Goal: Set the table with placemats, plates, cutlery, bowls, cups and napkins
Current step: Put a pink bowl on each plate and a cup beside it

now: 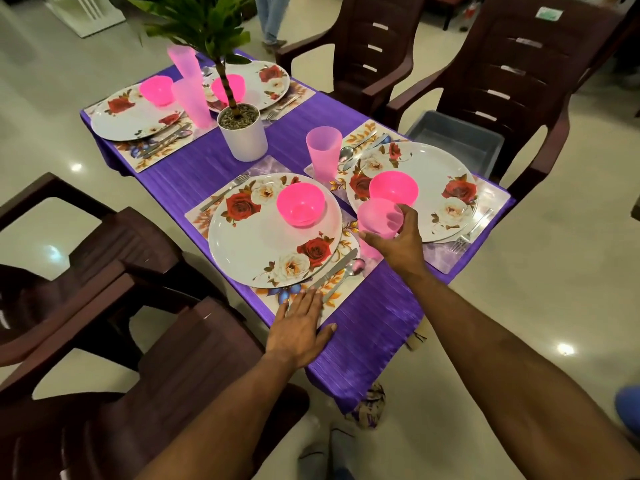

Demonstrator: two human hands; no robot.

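At the near edge of the table, the left hand lies flat with fingers straight, pressing on the corner of the nearest floral placemat and the purple tablecloth. Just beyond the fingertips, a knife and a spoon lie side by side on that placemat, right of a white rose-pattern plate. A pink bowl, with nothing visible inside, stands on the plate's far right part; a fork lies at the plate's left.

The right hand grips a translucent pink cup from its right side, fingers curled round the wall near the rim. The cup is upright between the two near plates; whether its base touches the table cannot be told. The second plate carries another pink bowl, with a fork at its right and a spoon at its far edge. A second pink cup stands on the far left corner of this placemat.

At mid-table, a white pot filled with gravel holds a green plant. Beyond it, two further settings each carry a plate, a pink bowl and cutlery; two tall pink cups stand between them.

Dark brown plastic chairs surround the table. A grey tub rests on the right chair's seat. A green label on that chair's back is unreadable. The floor is glossy pale tile; a standing person's legs are visible beyond.
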